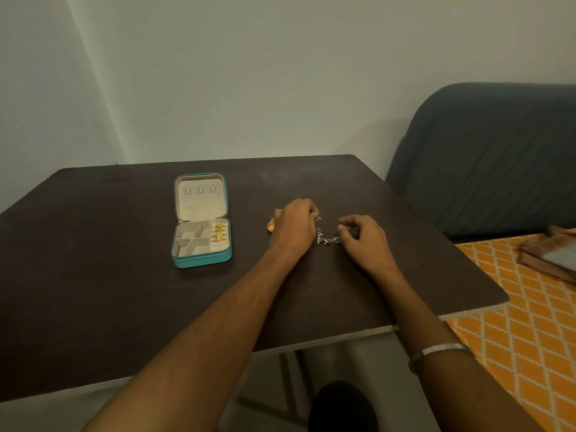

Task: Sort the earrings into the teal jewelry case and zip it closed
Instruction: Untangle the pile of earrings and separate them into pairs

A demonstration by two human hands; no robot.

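Head view | left hand (294, 226) right of open teal case (201, 221), fingers curled onto silver earrings (327, 239) | right hand (363, 236) pinches their far end | dark matte tabletop (93, 275); gold earrings (219, 231) in case

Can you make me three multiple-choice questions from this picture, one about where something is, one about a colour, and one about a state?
1. Where does the open teal zip jewelry case sit relative to the hands?
A. To their left
B. To their right
C. Between them

2. What colour are the earrings already in the case?
A. Silver
B. Gold
C. Black

3. What is the case's state?
A. Zipped closed
B. Open, lid up
C. Upside down

Answers: 1 A, the case lies left of the left hand and right hand on the dark wooden table; 2 B, they glint gold in its right-hand slot; 3 B, the cream lining shows.
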